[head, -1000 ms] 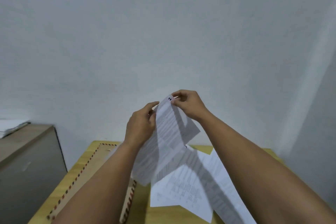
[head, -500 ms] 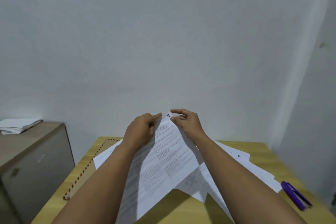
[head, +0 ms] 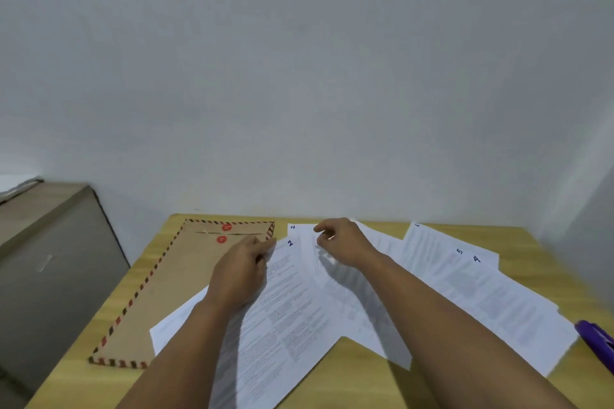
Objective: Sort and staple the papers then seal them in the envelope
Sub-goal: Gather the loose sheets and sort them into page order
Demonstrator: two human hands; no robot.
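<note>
Several printed white sheets lie fanned across a wooden table (head: pixel 358 385). My left hand (head: pixel 242 272) pinches the top left corner of a sheet marked 2 (head: pixel 292 302), which rests low over the table. My right hand (head: pixel 345 246) hovers over another sheet (head: pixel 304 231) with fingers curled; what it grips is unclear. Sheets marked 5 and 4 (head: pixel 471 272) lie to the right. A brown envelope (head: pixel 172 279) with striped edges and red string buttons lies flat on the left. A purple stapler (head: pixel 598 342) sits at the right edge.
A grey cabinet (head: pixel 43 259) stands left of the table, with papers on its top. A plain white wall rises right behind the table's far edge.
Both hands came down from in front of the wall to the table. The sheet marked 2 went from held up to lying nearly flat. The envelope and stapler came into view.
</note>
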